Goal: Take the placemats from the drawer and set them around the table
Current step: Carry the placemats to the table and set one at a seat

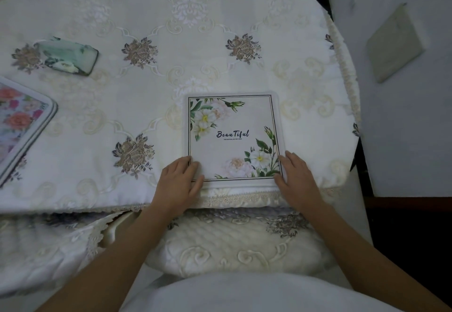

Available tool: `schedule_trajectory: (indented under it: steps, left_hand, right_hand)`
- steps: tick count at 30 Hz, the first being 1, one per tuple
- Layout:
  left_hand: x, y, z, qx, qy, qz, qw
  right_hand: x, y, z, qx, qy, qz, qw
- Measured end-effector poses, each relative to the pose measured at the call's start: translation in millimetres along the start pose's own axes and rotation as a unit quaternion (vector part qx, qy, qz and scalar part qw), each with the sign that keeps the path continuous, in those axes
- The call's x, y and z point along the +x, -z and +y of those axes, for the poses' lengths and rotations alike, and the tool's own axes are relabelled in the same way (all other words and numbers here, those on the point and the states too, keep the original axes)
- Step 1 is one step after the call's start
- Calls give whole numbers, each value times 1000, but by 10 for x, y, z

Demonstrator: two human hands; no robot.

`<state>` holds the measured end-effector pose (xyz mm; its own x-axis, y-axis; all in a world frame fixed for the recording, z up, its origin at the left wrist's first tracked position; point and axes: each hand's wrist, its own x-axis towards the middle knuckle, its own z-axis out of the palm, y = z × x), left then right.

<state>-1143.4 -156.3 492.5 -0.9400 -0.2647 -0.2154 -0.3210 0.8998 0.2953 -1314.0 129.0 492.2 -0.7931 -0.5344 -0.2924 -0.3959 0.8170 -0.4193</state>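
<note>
Pressing square white flower-printed placemat [233, 137] flat at 6 o'clock edge of cream embroidered-cloth table [80, 140], left hand [179, 182] on its 7 o'clock corner, right hand [297, 177] at 5, fingers uncurled, clasping nothing; seems light, thin, floppy, best pinched at corners.

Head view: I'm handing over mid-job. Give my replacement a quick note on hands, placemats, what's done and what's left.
Left hand: open, resting flat on the near left corner of the white square flower-printed "Beautiful" placemat.
Right hand: open, flat on its near right corner.
That mat lies flat at the near edge of the table with the cream embroidered cloth. A pink-rose placemat lies at the left edge.
Done: two mats down.
Left: let go; the far and right sides show no mat. The drawer is out of view.
</note>
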Motion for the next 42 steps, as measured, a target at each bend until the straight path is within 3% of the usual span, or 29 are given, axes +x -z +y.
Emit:
schedule_trajectory:
  steps: [5,8,14,17,24,29,35,42]
  left_hand:
    - [-60,3,237,-27,-35,3,999]
    - [-71,-16,428,-42,-69,3,997]
    - [-131,-47,608,-32,-101,-5,994]
    - [-175,-122,548,-18,-128,-32,991]
    - [-193,-133,301,2,-185,-34,982]
    - [-244,-54,-9,30,-201,-32,979]
    - [-172,-23,223,-8,-177,3,984]
    - [-166,-95,240,-14,-176,-31,984]
  right_hand:
    - [-28,-53,-236,-49,-1,9,999]
    - [-74,-81,-312,-56,50,15,997]
    - [-137,-308,-598,-53,193,-66,978]
    - [-157,-391,-670,-50,225,-108,967]
    - [-185,-190,-291,-112,239,-135,955]
    - [-244,52,13,-116,199,-118,966]
    - [-201,-115,-355,-62,181,-90,978]
    - [-196,-245,-368,-81,202,-103,970]
